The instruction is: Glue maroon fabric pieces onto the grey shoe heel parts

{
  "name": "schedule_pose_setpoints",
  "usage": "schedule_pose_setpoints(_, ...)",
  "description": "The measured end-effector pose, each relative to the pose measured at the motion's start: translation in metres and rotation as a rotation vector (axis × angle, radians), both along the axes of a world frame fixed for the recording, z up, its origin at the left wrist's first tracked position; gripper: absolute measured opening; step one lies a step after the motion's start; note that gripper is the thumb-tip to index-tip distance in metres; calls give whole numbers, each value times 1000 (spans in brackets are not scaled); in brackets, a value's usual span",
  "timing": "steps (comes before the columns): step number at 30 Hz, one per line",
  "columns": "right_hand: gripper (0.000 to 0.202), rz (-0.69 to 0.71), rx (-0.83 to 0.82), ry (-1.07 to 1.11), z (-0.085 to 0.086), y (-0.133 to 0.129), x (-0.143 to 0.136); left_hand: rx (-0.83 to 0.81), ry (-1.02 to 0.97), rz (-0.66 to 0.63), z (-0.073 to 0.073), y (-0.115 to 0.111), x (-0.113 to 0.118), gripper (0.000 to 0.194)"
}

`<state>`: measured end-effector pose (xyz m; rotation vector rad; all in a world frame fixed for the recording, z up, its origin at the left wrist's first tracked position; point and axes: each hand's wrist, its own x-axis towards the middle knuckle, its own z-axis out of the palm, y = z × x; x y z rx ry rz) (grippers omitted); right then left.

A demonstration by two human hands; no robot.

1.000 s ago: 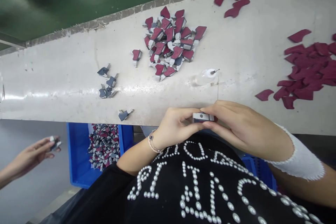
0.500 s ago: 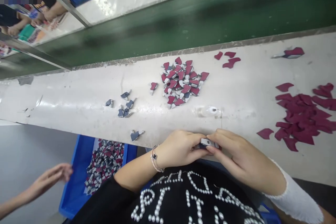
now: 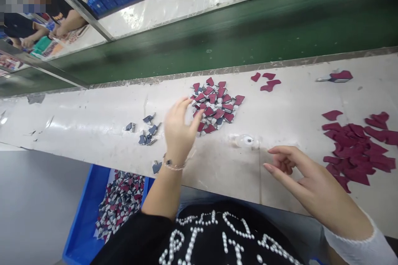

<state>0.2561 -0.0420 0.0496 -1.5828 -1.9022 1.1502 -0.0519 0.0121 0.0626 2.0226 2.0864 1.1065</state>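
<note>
My left hand (image 3: 180, 128), wearing a bracelet, is at the left edge of a heap of small grey-and-white parts with maroon tops (image 3: 213, 105). Its thumb and fingers are apart, and nothing shows between them. Above the near side of the table my right hand (image 3: 306, 176) is open, thumb and forefinger spread, other fingers curled. Just to its right lies a pile of flat maroon pieces (image 3: 357, 149). Left of my left hand are several grey parts without maroon tops (image 3: 149, 132); another grey part (image 3: 157, 167) is partly hidden by my wrist.
A blue bin (image 3: 81, 211) full of mixed parts stands below the table's front edge. A few maroon pieces (image 3: 270, 85) and a larger maroon-topped part (image 3: 340, 76) lie at the back. A green strip (image 3: 248, 29) runs behind the table (image 3: 102, 132). Co-workers sit far left.
My hands have parted and the part they held is out of them. My left hand has moved left and forward to the heap, my right hand rightward. Another person's hand has left the view.
</note>
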Motion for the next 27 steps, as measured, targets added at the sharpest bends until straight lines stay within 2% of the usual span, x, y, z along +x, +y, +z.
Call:
schedule_pose_setpoints(1,54,-5,26,-27,-5,1,0,-31,50,44,5,-13,-12,35)
schedule_pose_setpoints(2,59,-2,49,-49,-11,3,-1,-146,113,78,10,-30,-26,32)
schedule_pose_setpoints(4,67,38,77,-55,-23,9,-8,-501,227,101,15,-67,-55,36)
schedule_pose_setpoints(6,72,85,80,-14,-33,18,-20,-751,237,99,16,-103,-78,46)
schedule_pose_setpoints(8,68,106,67,30,-39,27,-33,-876,153,110,12,-129,-89,38)
schedule_pose_setpoints(10,61,114,41,57,-38,35,-42,-902,39,134,8,-140,-88,24)
schedule_pose_setpoints(12,50,146,0,89,-33,39,-45,-856,-109,128,3,-139,-81,17)
schedule_pose_setpoints(14,37,201,-40,147,-26,37,-40,-774,-368,67,-2,-130,-70,19)
schedule_pose_setpoints(16,28,214,-73,259,-17,31,-32,-672,-735,-68,-10,-117,-56,25)
schedule_pose_setpoints(18,33,147,-71,371,-7,21,-23,-608,-1089,-245,-23,-104,-38,30)
schedule_pose_setpoints(20,37,56,-30,413,4,13,-14,-628,-1337,-404,-37,-92,-17,31)
schedule_pose_setpoints(23,24,-1,108,346,24,5,-2,-758,-1501,-574,-51,-81,17,33)
schedule_pose_setpoints(25,21,6,165,314,37,3,4,-787,-1517,-683,-54,-78,35,37)
schedule_pose_setpoints(27,24,28,154,339,46,0,7,-762,-1499,-751,-55,-79,47,37)
